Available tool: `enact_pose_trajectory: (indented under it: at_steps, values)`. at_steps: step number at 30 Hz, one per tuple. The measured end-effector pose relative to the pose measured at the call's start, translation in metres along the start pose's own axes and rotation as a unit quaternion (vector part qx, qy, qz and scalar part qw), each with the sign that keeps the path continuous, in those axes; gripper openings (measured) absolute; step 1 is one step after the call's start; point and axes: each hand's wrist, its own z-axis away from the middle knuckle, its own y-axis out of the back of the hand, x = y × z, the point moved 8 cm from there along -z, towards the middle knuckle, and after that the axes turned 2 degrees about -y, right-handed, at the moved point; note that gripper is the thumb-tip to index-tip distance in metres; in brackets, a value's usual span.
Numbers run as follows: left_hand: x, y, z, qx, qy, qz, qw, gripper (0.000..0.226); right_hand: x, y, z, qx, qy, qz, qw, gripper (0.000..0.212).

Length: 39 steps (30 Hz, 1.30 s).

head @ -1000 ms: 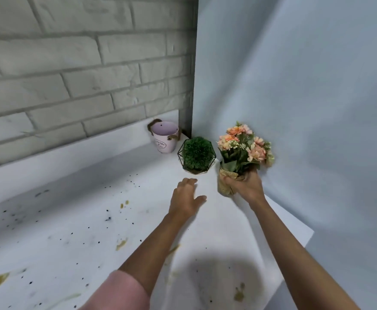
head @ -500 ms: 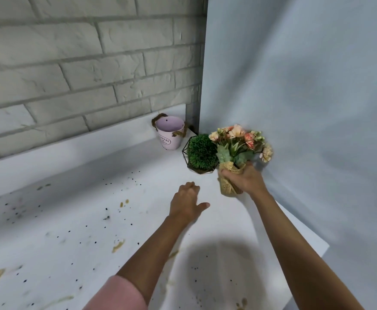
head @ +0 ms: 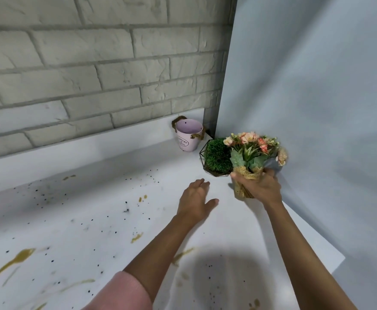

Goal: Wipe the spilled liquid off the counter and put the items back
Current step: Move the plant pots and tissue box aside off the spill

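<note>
Gripping the flower pot [head: 249,152] low on its burlap wrap [head: 248,174], my right hand [head: 261,189] curls fingers and thumb around it beneath the blooms, so that nothing gets crushed and the weight sits in my palm. The pot leans slightly; I cannot tell whether its base touches the counter [head: 93,220]. It is in the back right corner, just beside the green plant [head: 216,156] in its wire frame, with the pink bucket [head: 188,136] further back against the brick wall [head: 93,74]. I judge the items are gathered here to free the soiled stretch for wiping. My left hand [head: 195,198] is low over the counter, fingers relaxed and loosely together, holding nothing. Yellow-brown spill streaks [head: 23,255] and dark specks [head: 126,210] lie to the left and nearer me, unwiped. The counter's right edge passes just behind the pot and the blue wall [head: 317,108] crowds the blooms, so open room lies leftward.
</note>
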Motion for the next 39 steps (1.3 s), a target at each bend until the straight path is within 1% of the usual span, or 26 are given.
enact_pose_trajectory:
  at_steps: [1, 3, 5, 7, 8, 9, 11, 13, 15, 21, 23, 25, 27, 29, 32, 35, 37, 39]
  values:
    - [-0.001, 0.006, 0.002, 0.006, 0.001, 0.003, 1.000, 0.065, -0.001, 0.006, 0.005, 0.033, 0.003, 0.018, 0.999, 0.113]
    - [-0.004, 0.025, 0.012, 0.030, 0.000, 0.009, 1.000, 0.061, -0.011, 0.022, 0.023, 0.128, 0.027, 0.031, 0.991, 0.109]
    - [-0.015, 0.058, 0.030, 0.081, -0.001, 0.014, 0.997, 0.055, -0.032, 0.028, 0.048, 0.207, 0.062, 0.012, 0.976, 0.100]
    - [-0.031, 0.096, 0.053, 0.139, 0.012, 0.012, 0.990, 0.048, -0.065, 0.022, 0.076, 0.243, 0.122, -0.002, 0.962, 0.085]
    - [-0.043, 0.118, 0.070, 0.169, 0.025, 0.007, 0.985, 0.045, -0.087, 0.012, 0.091, 0.239, 0.163, -0.009, 0.957, 0.076]
    - [-0.057, 0.139, 0.090, 0.197, 0.039, 0.003, 0.980, 0.044, -0.109, -0.001, 0.107, 0.219, 0.203, -0.022, 0.954, 0.067]
    - [-0.083, 0.179, 0.130, 0.241, 0.063, -0.004, 0.968, 0.041, -0.148, -0.033, 0.136, 0.154, 0.271, -0.058, 0.948, 0.052]
    - [-0.117, 0.218, 0.182, 0.287, 0.098, -0.009, 0.953, 0.038, -0.189, -0.073, 0.176, 0.082, 0.339, -0.100, 0.932, 0.045]
    - [-0.153, 0.255, 0.240, 0.331, 0.138, -0.017, 0.933, 0.036, -0.223, -0.117, 0.220, 0.013, 0.382, -0.132, 0.915, 0.040]
    - [-0.255, 0.329, 0.408, 0.408, 0.273, -0.058, 0.869, 0.032, -0.290, -0.251, 0.350, -0.176, 0.421, -0.146, 0.878, 0.035]
    - [-0.287, 0.343, 0.456, 0.436, 0.310, -0.045, 0.844, 0.030, -0.306, -0.296, 0.393, -0.241, 0.426, -0.135, 0.861, 0.034]
    - [-0.319, 0.353, 0.499, 0.466, 0.352, -0.028, 0.811, 0.034, -0.319, -0.339, 0.428, -0.298, 0.424, -0.112, 0.848, 0.035]
    - [-0.349, 0.360, 0.532, 0.483, 0.387, -0.030, 0.785, 0.043, -0.330, -0.376, 0.451, -0.338, 0.415, -0.089, 0.840, 0.037]
    - [-0.379, 0.365, 0.554, 0.493, 0.401, -0.023, 0.772, 0.056, -0.340, -0.407, 0.467, -0.365, 0.401, -0.074, 0.837, 0.043]
    - [-0.421, 0.368, 0.565, 0.480, 0.407, 0.025, 0.777, 0.082, -0.354, -0.446, 0.481, -0.394, 0.380, -0.043, 0.836, 0.057]
    - [-0.462, 0.370, 0.562, 0.437, 0.425, 0.086, 0.788, 0.109, -0.369, -0.475, 0.490, -0.402, 0.381, -0.004, 0.833, 0.069]
    - [-0.484, 0.368, 0.558, 0.414, 0.434, 0.135, 0.788, 0.121, -0.376, -0.488, 0.496, -0.413, 0.376, 0.005, 0.829, 0.071]
    - [-0.503, 0.367, 0.553, 0.401, 0.433, 0.184, 0.786, 0.131, -0.383, -0.496, 0.500, -0.420, 0.373, -0.006, 0.827, 0.068]
